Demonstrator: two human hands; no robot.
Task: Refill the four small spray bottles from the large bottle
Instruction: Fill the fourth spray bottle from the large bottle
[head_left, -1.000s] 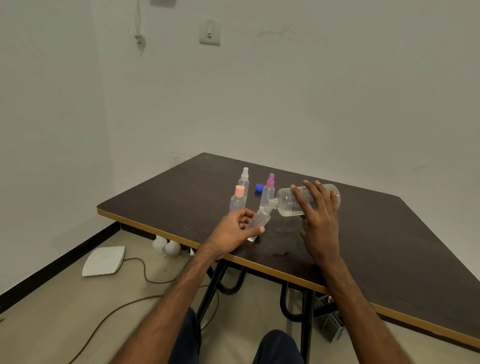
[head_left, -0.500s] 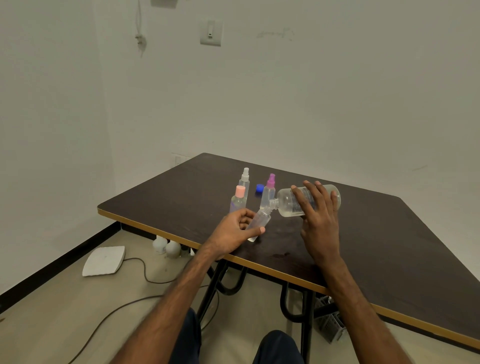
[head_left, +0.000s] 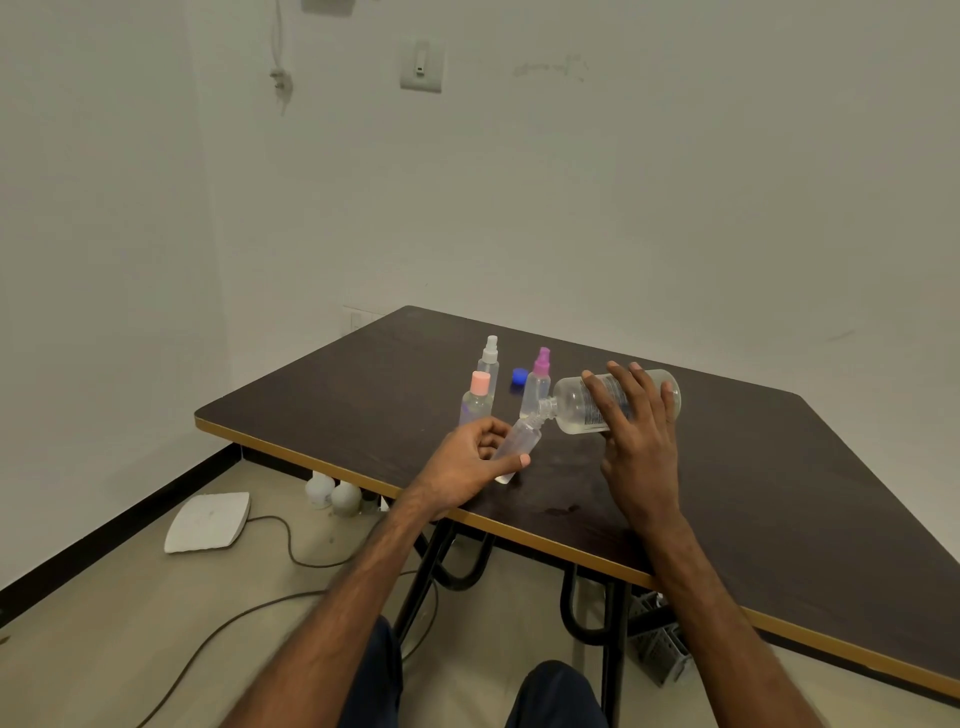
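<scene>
Large bottle (head_left: 582, 402): held almost on its side, neck pointing to the person's left, so its mouth meets the mouth of the uncapped spray bottle (head_left: 519, 447); liquid lies low along its lower wall.
Uncapped spray bottle: tilted, its open top raised toward the large bottle's neck and its base low over the worktop (head_left: 779, 493), apparently to catch the pour.
Right hand (head_left: 641, 441): wrapped over the large bottle's body from the near side, fingers spread across the label, forearm reaching in from the lower right.
Left hand (head_left: 467, 462): curled around the lower part of the uncapped spray bottle, thumb across its front.
Waiting bottles: pink-capped bottle (head_left: 475, 400), white-nozzle bottle (head_left: 489, 361) and magenta-nozzle bottle (head_left: 537, 384) stand upright just behind the pour, tops on.
Blue cap (head_left: 519, 376): lies on the worktop between the standing bottles, probably off the large bottle.
</scene>
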